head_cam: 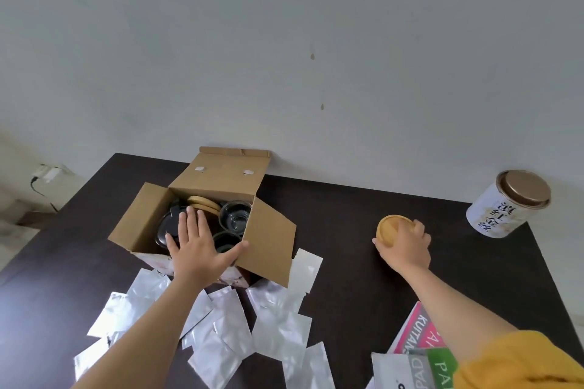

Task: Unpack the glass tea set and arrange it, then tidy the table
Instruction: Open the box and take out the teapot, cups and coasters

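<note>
An open cardboard box (221, 181) stands at the back of the dark table (341, 230). Inside it I see glass cups (235, 215), round wooden coasters (203, 204) and a dark glass piece (166, 227). My left hand (199, 243) hovers flat over the box's opening, fingers spread, holding nothing. My right hand (407, 246) grips a round wooden coaster (390, 229) low over the table, right of the box. Whether the coaster touches the table I cannot tell.
Several silver foil packets (271, 316) lie scattered in front of the box. A white tin with a bronze lid (508, 204) stands at the back right. Printed paper packaging (417, 341) lies at the front right. A wall runs behind the table.
</note>
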The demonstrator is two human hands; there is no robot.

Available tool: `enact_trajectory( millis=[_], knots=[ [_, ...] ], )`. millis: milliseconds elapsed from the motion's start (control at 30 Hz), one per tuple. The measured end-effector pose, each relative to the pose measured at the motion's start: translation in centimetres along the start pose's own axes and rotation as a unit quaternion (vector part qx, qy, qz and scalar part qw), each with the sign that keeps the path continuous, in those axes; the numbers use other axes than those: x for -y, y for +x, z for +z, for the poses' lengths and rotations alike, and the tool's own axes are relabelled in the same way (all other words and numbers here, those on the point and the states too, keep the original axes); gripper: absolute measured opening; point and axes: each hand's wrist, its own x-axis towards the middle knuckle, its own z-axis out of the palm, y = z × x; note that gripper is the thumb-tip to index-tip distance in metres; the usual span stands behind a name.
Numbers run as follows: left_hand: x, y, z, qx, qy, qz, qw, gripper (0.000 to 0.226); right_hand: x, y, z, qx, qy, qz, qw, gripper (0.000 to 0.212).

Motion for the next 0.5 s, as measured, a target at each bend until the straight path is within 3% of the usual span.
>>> enact_trajectory(
  millis=[500],
  knots=[
    [-0.2, 0.2, 0.2, -0.002, 0.008, -0.007, 1.000, 0.135, -1.1, 8.6, -0.2, -0.025, 0.019, 0.027, 0.999, 0.074]
  ],
)
